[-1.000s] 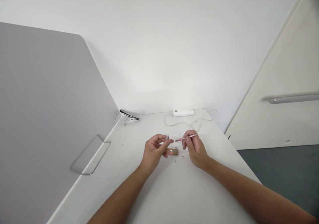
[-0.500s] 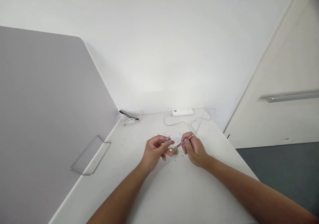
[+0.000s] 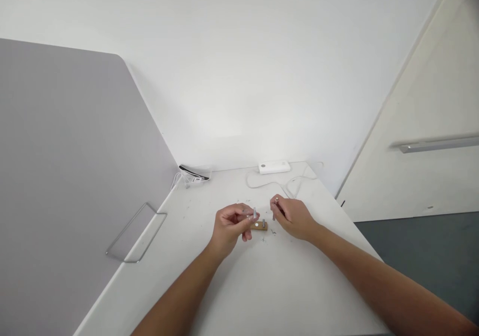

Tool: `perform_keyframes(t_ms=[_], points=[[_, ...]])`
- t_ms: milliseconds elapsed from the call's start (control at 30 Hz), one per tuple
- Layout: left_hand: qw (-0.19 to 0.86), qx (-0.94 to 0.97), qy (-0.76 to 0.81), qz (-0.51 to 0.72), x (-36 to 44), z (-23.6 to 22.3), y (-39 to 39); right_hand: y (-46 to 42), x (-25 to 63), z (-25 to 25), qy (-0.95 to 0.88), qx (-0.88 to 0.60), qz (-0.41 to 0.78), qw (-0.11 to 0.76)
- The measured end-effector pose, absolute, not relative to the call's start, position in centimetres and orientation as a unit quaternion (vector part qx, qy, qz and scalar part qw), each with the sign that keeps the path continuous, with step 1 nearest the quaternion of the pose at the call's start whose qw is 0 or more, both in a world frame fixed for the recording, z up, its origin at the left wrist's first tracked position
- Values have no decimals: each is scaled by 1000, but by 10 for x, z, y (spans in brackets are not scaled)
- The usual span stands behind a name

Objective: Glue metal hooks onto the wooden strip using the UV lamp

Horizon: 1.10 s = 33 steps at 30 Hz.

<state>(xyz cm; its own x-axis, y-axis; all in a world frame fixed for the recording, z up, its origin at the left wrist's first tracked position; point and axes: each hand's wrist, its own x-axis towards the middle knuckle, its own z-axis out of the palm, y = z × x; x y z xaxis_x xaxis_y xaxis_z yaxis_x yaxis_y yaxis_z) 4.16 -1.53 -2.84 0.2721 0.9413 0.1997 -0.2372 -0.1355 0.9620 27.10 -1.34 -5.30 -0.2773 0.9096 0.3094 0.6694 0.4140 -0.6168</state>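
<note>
My left hand [image 3: 229,228] pinches a small grey-blue peg-like piece [image 3: 255,212] between thumb and fingertips; its exact kind is too small to tell. Just beyond those fingers lies a small brown wooden block [image 3: 259,226] with a white round spot. A short grey upright piece [image 3: 263,223] stands near the block's right end. To the right, my right hand [image 3: 294,217] is closed round a slim pinkish stick [image 3: 277,201], its metallic-looking end showing at the top. The stick points down and is apart from the block.
Small grey scraps [image 3: 273,232] lie scattered on the white tabletop [image 3: 239,286]. At the back are a white power bank [image 3: 274,167] with a looped white cable [image 3: 262,185] and a clear holder [image 3: 196,176] with dark and white items. A bent metal wire frame [image 3: 138,261] sits at the left edge.
My right hand has drawn back from the block and turned the pinkish stick from slanting to nearly upright. In my left hand the small piece now points upward, and the hand has shifted slightly left.
</note>
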Motion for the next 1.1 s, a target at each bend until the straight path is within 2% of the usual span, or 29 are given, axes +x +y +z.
perform_keyframes(t_ms=[200,433,900,1100], points=[[566,538,350,517,45,-26,-15,-13,271,-49,-812,-493,195,244],[558,547,365,506,43,-28,-15,-17,272,-42,-841,-456,215,196],[550,583,335,495,41,-30,-16,-17,271,-45,-848,-452,184,206],[539,576,368,491,42,-32,-15,-16,268,-49,-834,-478,160,226]])
